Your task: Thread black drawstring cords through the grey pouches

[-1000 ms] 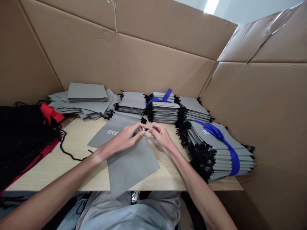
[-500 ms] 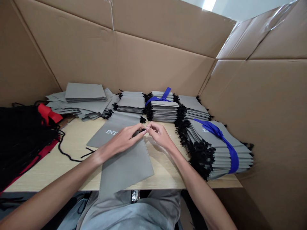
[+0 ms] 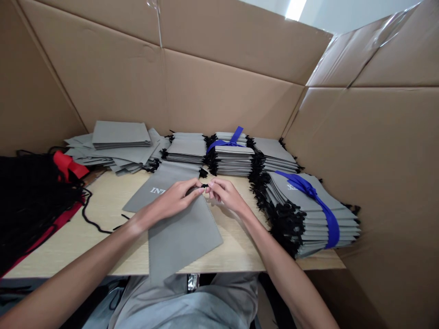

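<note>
A flat grey drawstring pouch (image 3: 183, 235) lies on the wooden table (image 3: 103, 228), its lower end hanging over the near edge. My left hand (image 3: 174, 198) rests on the pouch's top corner and pinches a short black cord (image 3: 205, 185) there. My right hand (image 3: 222, 194) pinches the same cord from the right, fingertips almost touching the left ones. Under the left hand lies a second grey pouch (image 3: 154, 187) with white letters.
Stacks of grey pouches with black cords line the back, one (image 3: 231, 153) and the right-hand stack (image 3: 312, 210) tied with blue ribbon. Loose grey pouches (image 3: 118, 141) lie at back left. A heap of black cords (image 3: 30, 192) fills the left. Cardboard walls (image 3: 377, 160) surround the table.
Both hands stay at the pouch's top corner, working the cord with small finger motions. The pouch's lower end has swung slightly left and then back.
</note>
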The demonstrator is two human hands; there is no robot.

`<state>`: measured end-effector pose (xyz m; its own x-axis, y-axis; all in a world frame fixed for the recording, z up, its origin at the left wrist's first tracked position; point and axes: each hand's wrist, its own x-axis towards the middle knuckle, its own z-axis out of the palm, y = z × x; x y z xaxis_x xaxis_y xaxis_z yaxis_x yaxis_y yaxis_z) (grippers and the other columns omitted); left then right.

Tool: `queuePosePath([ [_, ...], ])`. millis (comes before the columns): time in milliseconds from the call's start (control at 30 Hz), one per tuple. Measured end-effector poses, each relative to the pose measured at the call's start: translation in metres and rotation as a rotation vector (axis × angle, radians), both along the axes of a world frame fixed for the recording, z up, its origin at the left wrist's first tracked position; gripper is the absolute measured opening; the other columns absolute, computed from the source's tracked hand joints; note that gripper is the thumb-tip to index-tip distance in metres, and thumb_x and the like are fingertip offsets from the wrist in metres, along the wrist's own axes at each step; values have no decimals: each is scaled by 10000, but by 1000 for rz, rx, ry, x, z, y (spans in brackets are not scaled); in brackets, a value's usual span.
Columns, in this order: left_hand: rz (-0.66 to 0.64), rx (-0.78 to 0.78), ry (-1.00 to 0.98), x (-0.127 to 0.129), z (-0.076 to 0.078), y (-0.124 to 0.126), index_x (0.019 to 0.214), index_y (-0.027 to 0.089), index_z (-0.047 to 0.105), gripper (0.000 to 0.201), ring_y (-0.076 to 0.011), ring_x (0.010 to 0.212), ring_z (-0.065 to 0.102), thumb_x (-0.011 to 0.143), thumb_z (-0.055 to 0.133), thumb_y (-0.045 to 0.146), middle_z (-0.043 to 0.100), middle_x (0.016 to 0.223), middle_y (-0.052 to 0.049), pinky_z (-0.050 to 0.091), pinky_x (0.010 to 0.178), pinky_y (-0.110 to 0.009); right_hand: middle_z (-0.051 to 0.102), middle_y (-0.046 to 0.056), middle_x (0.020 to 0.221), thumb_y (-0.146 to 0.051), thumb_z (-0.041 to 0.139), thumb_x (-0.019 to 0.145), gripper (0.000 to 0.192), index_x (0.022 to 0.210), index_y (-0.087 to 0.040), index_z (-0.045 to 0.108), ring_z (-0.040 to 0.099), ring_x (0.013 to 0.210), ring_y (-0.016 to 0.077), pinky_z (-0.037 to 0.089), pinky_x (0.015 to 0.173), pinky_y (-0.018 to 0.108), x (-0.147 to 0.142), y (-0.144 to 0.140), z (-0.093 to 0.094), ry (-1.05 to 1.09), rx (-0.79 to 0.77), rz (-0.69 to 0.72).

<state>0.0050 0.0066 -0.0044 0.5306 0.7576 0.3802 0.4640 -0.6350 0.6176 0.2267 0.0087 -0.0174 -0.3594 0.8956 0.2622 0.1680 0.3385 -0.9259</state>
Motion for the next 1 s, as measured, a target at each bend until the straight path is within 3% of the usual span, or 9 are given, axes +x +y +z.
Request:
queuePosePath([
  [267, -11, -40, -2, -2, -2, 3, 1026, 222, 687, 402, -217, 834, 686, 1083, 451, 542, 780, 956, -26, 507, 816, -291, 608, -6, 726, -533, 598, 1003, 377, 828, -210, 681, 523, 677, 149, 390, 624, 264, 1, 2, -3, -40, 87, -50],
  [367, 18, -44, -4, -1, -1, 2, 1004, 223, 693, 411, -216, 795, 677, 1079, 459, 552, 780, 916, -20, 501, 784, -292, 717, 21, 923, -479, 693, 968, 268, 1034, -221, 725, 619, 788, 161, 444, 684, 266, 0, -1, -2, -29, 146, -84],
  [433, 10, -47, -5, -1, 0, 1, 1004, 225, 709, 410, -220, 802, 683, 1074, 476, 554, 795, 934, -24, 502, 784, -293, 759, 48, 1109, -469, 765, 935, 325, 1168, -244, 733, 665, 856, 168, 468, 702, 267, -1, -3, -2, -20, 169, -82],
  [500, -3, -43, -8, 0, 0, 1, 1010, 224, 729, 407, -219, 795, 682, 1066, 495, 552, 806, 944, -26, 500, 775, -291, 777, 64, 1179, -480, 782, 936, 322, 1156, -246, 764, 681, 858, 169, 475, 696, 272, -2, -4, -2, -24, 174, -65],
  [767, 10, -48, -9, 0, 1, 0, 990, 220, 763, 455, -212, 786, 676, 1056, 513, 595, 803, 900, -15, 476, 728, -279, 792, 70, 949, -602, 846, 858, 416, 963, -201, 818, 646, 793, 184, 485, 709, 294, 1, 1, 0, -16, 125, -70],
  [1000, -64, -56, 46, 0, 2, -2, 921, 217, 744, 453, -185, 686, 608, 1058, 512, 581, 753, 794, -3, 437, 680, -272, 769, 63, 880, -610, 925, 746, 459, 854, -181, 801, 646, 784, 179, 483, 706, 290, 10, -1, 11, 3, -39, 66],
])
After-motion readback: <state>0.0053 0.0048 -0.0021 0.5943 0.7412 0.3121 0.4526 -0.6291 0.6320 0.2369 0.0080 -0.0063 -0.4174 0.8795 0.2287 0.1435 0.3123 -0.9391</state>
